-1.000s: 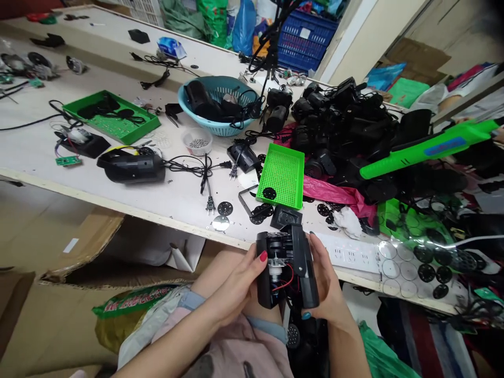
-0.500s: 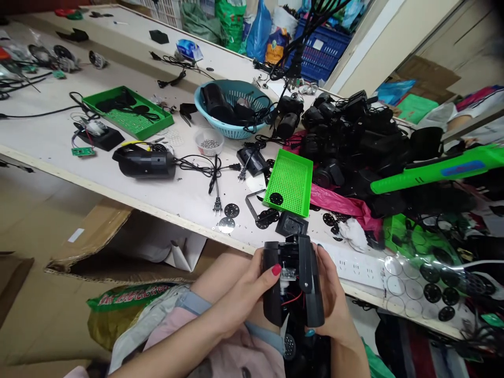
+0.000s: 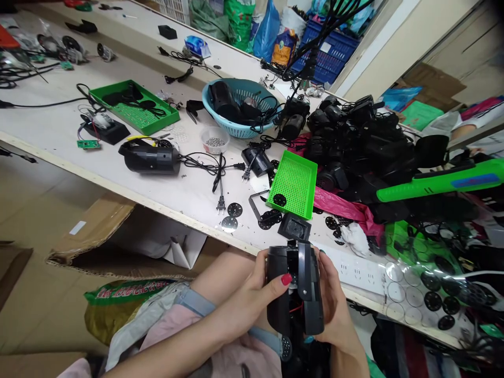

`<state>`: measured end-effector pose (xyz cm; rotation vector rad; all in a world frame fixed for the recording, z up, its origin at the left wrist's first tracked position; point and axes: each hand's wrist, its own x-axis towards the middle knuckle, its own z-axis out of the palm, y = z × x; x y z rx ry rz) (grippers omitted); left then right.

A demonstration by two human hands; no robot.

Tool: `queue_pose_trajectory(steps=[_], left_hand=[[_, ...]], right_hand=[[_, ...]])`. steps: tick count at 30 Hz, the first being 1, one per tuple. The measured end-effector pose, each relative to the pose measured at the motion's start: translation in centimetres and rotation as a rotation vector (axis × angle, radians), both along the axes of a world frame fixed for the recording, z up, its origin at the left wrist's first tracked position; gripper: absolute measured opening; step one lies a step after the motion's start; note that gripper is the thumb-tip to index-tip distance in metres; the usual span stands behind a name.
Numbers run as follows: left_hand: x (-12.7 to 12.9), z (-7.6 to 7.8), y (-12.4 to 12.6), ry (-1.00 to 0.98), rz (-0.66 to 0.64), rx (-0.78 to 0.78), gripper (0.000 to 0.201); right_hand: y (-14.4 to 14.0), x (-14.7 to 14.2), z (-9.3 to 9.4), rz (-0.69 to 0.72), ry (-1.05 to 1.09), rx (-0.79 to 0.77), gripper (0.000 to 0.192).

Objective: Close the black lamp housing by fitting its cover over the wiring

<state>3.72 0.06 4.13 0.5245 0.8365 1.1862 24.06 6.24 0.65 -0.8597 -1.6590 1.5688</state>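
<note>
A: Obs, head cam. Where's the black housing (image 3: 295, 289)?

B: Held below the tabletop (image 3: 185, 197) edge, over the lap. Left hand (image 3: 252, 299) wraps its left side, fingers clenched on it, thumb across the open front. Right hand (image 3: 334, 310) grips the right half likewise.

A: Inside?

B: Red wire visible, rest too dark to tell.

A: Nearby?

B: 1 green tray (image 3: 293, 184) just above on the tabletop; black discs (image 3: 234, 210) beside it.

Blk plastic housing (image 3: 294, 291), smooth, semi-gloss.
</note>
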Motion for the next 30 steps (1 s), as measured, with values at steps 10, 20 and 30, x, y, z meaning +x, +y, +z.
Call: queue_pose_trajectory(steps=[10, 20, 30], left_hand=[[0.0, 0.1, 0.1, -0.012, 0.014, -0.011, 0.051], [0.2, -0.4, 0.1, -0.138, 0.048, -0.076, 0.046], [0.3, -0.4, 0.1, -0.126, 0.052, -0.050, 0.043]], right_hand=[[0.4, -0.4, 0.8, 0.054, 0.007, -0.047, 0.101], [0.7, -0.3, 0.8, 0.045, 0.041, 0.034, 0.102], [0.8, -0.9, 1.8, 0.101, -0.004, -0.023, 0.099]])
